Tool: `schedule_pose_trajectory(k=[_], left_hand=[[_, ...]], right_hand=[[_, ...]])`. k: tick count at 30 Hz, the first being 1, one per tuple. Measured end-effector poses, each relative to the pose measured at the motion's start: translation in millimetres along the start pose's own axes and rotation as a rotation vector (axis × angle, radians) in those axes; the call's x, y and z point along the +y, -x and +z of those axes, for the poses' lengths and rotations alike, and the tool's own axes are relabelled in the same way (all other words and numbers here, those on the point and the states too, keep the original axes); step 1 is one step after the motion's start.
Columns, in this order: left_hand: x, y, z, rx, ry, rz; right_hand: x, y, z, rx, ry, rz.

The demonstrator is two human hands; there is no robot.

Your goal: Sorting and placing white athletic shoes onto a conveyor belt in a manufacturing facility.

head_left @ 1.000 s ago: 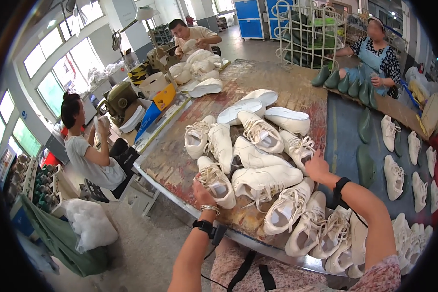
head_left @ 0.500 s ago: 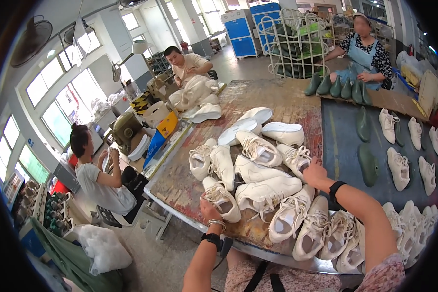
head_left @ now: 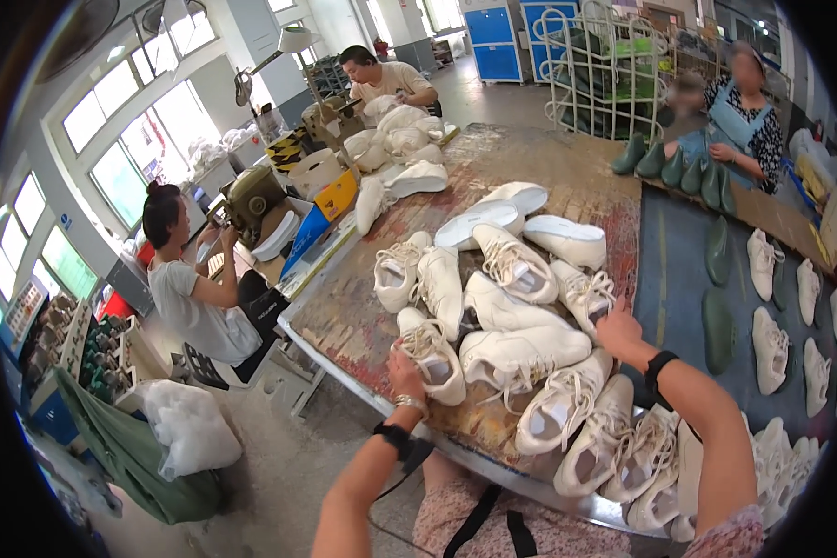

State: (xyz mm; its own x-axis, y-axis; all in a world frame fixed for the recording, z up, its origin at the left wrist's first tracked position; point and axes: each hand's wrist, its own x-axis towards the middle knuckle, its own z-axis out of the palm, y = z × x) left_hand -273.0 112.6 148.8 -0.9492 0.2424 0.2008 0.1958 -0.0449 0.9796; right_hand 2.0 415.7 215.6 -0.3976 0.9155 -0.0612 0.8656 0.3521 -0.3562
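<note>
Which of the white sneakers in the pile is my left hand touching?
The sneaker at the pile's near-left corner, by the table edge. Your left hand rests on its heel; the others lie farther right or farther away.

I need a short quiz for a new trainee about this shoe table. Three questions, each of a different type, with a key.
1. True or false: the left hand rests on a white sneaker at the near table edge.
2. The right hand touches: A) a green shoe last, B) the sneaker pile, C) a cardboard box.
3. Fill in: both wrists wear a ___ band.

Key: 1 true; 2 B; 3 black.
</note>
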Motion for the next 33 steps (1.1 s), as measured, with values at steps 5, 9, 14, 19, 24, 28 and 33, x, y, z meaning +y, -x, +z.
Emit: schedule_pose_trajectory(k=[5, 9, 14, 19, 24, 28, 33], left_hand=[[58, -50, -10, -0.163, -0.095, -0.032], [58, -193, -24, 0.046, -0.489, 0.252], [14, -382, 14, 0.03, -0.834, 0.278], [-73, -481, 35, -0.018, -0.876, 0.107], [-90, -481, 62, 0.018, -0.722, 0.158], [-34, -448, -8, -0.131, -0.502, -0.174], [110, -292, -57, -0.349, -0.117, -0.244]], right_hand=[[1, 3, -20, -0.093, -0.001, 0.055], [0, 1, -19, -0.112, -0.035, -0.013], [-3, 12, -27, -0.091, -0.057, -0.062], [-20, 6, -28, -0.176, -0.141, -0.059], [-18, 4, -27, -0.126, -0.11, -0.098], [-5, 2, -25, -0.133, -0.105, -0.081], [-10, 11, -25, -0.126, -0.04, -0.06]])
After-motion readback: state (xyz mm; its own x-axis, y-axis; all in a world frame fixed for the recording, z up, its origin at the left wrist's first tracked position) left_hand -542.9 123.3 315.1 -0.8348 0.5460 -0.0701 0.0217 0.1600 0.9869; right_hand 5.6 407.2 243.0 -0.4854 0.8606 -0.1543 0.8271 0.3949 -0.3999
